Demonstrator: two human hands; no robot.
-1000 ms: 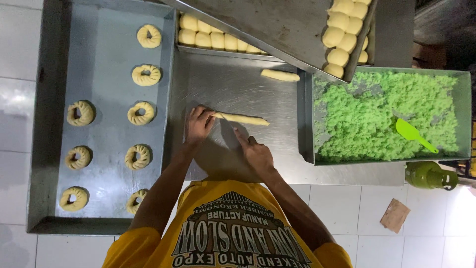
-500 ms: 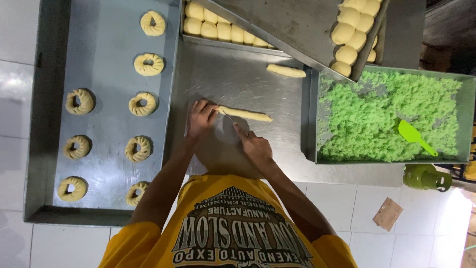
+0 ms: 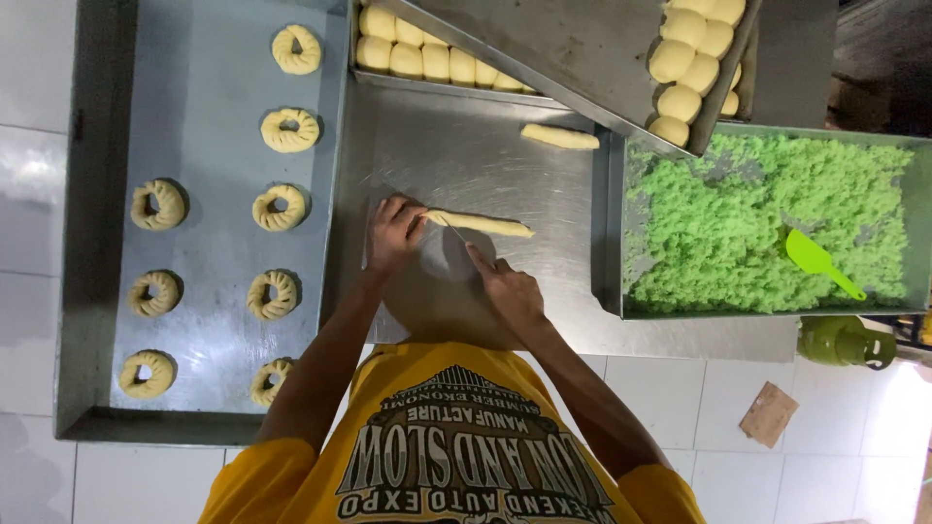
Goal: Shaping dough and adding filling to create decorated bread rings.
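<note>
Dough strip is worked on the steel surface.
Its nine-o'clock end is pinched by the left hand; a thin blade is gripped by the right hand.

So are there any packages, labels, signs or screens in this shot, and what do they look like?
Shirt print: bottom centre, on the person's yellow shirt, a dark arched graphic with pale lettering.
Brown card: lower right on the white tiles, small, flat, squarish; whether it is a label or scrap, I can't tell.
No screens or signs in view.
</note>
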